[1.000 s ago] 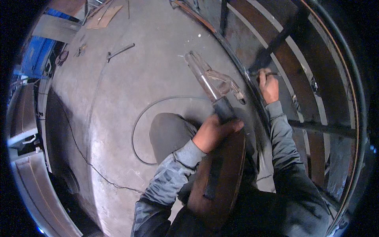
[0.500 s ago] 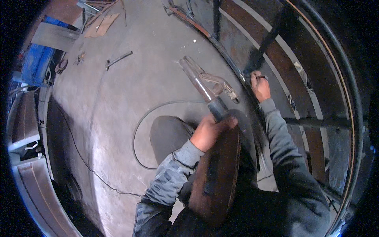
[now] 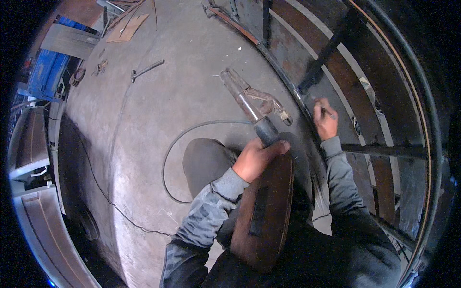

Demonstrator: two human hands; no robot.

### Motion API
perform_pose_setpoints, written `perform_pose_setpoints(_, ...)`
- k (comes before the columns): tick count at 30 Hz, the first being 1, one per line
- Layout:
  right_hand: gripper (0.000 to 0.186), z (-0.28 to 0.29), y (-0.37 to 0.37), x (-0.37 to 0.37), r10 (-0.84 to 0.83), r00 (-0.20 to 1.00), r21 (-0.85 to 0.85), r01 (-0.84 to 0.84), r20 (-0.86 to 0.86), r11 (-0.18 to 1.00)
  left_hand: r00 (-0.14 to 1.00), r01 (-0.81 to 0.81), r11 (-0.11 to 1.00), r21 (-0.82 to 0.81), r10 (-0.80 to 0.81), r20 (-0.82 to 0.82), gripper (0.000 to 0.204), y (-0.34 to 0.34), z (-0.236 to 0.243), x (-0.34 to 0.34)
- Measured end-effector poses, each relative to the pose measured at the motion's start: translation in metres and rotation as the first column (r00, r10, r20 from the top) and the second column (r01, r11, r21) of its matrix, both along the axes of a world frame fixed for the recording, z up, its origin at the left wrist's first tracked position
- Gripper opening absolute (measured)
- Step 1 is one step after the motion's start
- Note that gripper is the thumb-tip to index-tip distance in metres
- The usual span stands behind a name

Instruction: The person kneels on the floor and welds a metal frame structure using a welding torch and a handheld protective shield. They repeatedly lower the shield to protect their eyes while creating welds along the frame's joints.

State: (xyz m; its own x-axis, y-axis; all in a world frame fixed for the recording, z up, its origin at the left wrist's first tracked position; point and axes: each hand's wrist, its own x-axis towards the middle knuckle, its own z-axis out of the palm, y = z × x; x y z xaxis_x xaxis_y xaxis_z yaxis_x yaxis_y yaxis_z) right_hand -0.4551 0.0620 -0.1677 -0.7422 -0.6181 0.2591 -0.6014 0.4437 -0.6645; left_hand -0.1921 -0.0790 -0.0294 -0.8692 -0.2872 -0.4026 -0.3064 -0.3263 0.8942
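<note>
My left hand (image 3: 254,162) is wrapped round the black handle of a welding electrode holder (image 3: 247,106), whose jaws point away from me over the floor. Just below that hand is a brown welding shield (image 3: 266,216) with a dark rectangular window; its top edge meets my thumb, and whether I also grip it is hidden. My right hand (image 3: 326,124) is closed beside the dark steel frame (image 3: 283,74). A small, short thing shows at its fingers, too smeared by motion to name. A pale joint mark (image 3: 299,96) on the frame's bar lies near those fingers.
A hammer (image 3: 148,70) lies on the concrete floor ahead. The holder's cable (image 3: 165,161) loops round my left knee. Another thin cable (image 3: 113,204) crosses the floor at left. Steel beams (image 3: 41,211) stand along the left side; flat brown bars (image 3: 345,77) fill the frame at right.
My right hand has drawn back from the bar's joint, down and slightly right. My left hand, the electrode holder and the shield stay nearly where they were.
</note>
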Motion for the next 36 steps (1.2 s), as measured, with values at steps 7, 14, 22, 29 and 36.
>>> perform_pose_setpoints(7, 0.027, -0.012, 0.021, 0.015, -0.057, 0.989, -0.036, 0.062, 0.135, 0.997, 0.998, -0.028, 0.998, 0.049, 0.03, -0.058, 0.027, 0.006, -0.002, 0.001)
perform_pose_setpoints(14, 0.035, 0.02, 0.003, 0.003, 0.128, 0.811, -0.189, -0.022, 0.571, 0.982, 1.0, -0.002, 0.999, -0.032, 0.001, -0.015, 0.027, -0.002, -0.008, 0.005)
perform_pose_setpoints(22, 0.036, -0.035, 0.005, -0.007, -0.066, 0.934, 0.007, 0.068, 0.352, 0.998, 0.999, -0.044, 0.999, -0.033, 0.043, -0.021, 0.035, 0.003, -0.007, 0.004)
perform_pose_setpoints(29, 0.032, 0.011, 0.0, -0.005, 0.001, 0.979, -0.062, 0.012, 0.205, 0.998, 1.0, -0.006, 1.0, -0.014, 0.007, 0.025, 0.026, 0.002, -0.004, 0.006)
perform_pose_setpoints(36, 0.03, -0.031, -0.023, -0.05, -0.003, 0.995, 0.092, 0.013, -0.102, 0.996, 0.998, 0.002, 0.998, -0.057, -0.006, -0.066, 0.026, 0.006, -0.003, 0.0)
